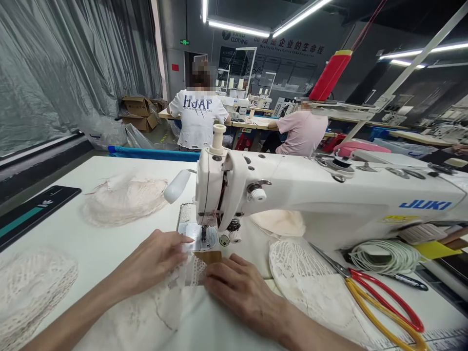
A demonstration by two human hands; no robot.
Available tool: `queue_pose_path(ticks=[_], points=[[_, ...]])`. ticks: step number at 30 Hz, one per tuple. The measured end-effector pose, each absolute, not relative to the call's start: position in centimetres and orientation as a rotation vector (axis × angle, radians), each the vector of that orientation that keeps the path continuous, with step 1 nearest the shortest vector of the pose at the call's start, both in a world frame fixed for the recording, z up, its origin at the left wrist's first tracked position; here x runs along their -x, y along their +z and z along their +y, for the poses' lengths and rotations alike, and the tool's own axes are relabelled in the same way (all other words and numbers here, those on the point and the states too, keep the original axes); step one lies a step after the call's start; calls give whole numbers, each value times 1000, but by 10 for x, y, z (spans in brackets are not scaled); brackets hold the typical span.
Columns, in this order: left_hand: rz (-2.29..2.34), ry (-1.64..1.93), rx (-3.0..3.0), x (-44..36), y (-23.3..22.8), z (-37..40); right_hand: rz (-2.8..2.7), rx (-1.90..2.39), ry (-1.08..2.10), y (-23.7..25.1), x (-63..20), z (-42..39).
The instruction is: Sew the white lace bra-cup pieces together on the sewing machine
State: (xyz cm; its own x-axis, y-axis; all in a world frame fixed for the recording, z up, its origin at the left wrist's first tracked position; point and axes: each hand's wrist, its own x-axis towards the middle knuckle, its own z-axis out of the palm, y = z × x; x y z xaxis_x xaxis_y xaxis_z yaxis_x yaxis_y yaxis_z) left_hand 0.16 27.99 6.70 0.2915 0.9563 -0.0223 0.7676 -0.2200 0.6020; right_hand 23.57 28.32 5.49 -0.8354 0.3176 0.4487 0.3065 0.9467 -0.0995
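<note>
A piece of white lace fabric is in front of the sewing machine, just short of its needle plate. My left hand grips the fabric's left side, with its index finger stretched over the plate's front edge. Curled at the fabric's right edge, my right hand holds it down near the table. The presser foot stands beyond the fabric, which does not reach under it. The fingertips of my right hand are partly hidden.
Red-and-yellow scissors and lace pieces lie right; more lace stacks lie left. A coil of pale cord sits beneath the machine arm. Two people sit at machines beyond.
</note>
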Motion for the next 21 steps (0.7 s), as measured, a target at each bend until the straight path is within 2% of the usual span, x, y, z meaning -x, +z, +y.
queue_pose_path(ticks=[13, 21], points=[[1563, 486, -2215, -10, 58, 280, -2638, 491, 139, 52, -232, 286], [1611, 472, -2171, -14, 62, 276, -2623, 490, 59, 53, -230, 289]])
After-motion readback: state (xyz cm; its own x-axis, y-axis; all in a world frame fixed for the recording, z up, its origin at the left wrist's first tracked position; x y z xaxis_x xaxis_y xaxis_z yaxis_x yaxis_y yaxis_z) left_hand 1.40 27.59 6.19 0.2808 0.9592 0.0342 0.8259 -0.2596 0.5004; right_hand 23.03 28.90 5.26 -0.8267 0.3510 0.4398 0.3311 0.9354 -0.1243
